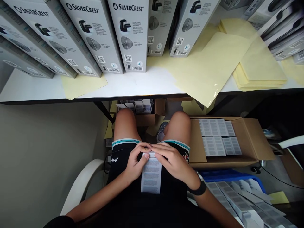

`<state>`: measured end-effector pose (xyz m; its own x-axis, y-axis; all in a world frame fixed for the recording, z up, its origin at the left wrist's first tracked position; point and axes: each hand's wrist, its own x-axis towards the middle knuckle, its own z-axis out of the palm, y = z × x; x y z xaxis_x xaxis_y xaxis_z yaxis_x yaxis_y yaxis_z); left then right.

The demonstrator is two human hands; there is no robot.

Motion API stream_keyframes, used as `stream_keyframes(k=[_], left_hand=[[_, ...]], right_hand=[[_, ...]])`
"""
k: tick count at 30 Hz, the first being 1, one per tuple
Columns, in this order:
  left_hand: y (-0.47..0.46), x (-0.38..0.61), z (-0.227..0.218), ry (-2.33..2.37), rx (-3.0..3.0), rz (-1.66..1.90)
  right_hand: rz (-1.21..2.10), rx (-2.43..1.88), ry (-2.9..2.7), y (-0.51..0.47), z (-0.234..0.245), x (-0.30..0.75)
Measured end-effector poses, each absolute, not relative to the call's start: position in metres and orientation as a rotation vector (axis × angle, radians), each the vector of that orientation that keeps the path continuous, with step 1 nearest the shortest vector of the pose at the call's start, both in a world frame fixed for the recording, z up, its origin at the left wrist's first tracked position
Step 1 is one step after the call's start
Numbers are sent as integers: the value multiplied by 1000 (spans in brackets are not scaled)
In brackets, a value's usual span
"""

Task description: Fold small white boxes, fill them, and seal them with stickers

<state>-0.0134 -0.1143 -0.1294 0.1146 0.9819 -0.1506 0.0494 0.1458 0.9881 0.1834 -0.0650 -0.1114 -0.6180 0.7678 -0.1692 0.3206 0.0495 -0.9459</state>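
I sit with both hands in my lap over black shorts. A narrow white strip of printed labels (151,177) lies along my lap. My left hand (136,160) curls round its upper left edge, thumb pressed on the top. My right hand (174,161) pinches the top end of the strip from the right; a black watch sits on that wrist. The fingertips of both hands meet at the top of the strip.
A white table (133,85) ahead carries a row of grey SilverCrest boxes (129,34) and stacks of yellow backing sheets (256,66). An open cardboard box (249,139) with label sheets stands right of my knees. A blue bin (228,175) holds more strips. A white chair arm (80,186) is left.
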Motion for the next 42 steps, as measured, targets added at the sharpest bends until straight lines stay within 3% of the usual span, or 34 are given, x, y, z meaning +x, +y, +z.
stream_keyframes(k=[12, 24, 30, 33, 37, 42], left_hand=[[-122, -33, -134, 1101, 1494, 920], [-137, -51, -169, 1212, 1088, 711], [-72, -45, -140, 1281, 1093, 922], [-44, -33, -106, 1207, 1471, 1072], [-22, -23, -79, 1202, 2051, 991], [17, -15, -77, 1289, 2133, 1068]], right_hand=[[1608, -1139, -1990, -96, -118, 180], [1861, -1343, -1567, -94, -130, 182], [2110, -925, -1136, -73, -119, 182], [1921, -855, -992, -46, -96, 177], [1644, -908, -1024, 2, -71, 171], [1516, -940, -1135, 53, -66, 164]])
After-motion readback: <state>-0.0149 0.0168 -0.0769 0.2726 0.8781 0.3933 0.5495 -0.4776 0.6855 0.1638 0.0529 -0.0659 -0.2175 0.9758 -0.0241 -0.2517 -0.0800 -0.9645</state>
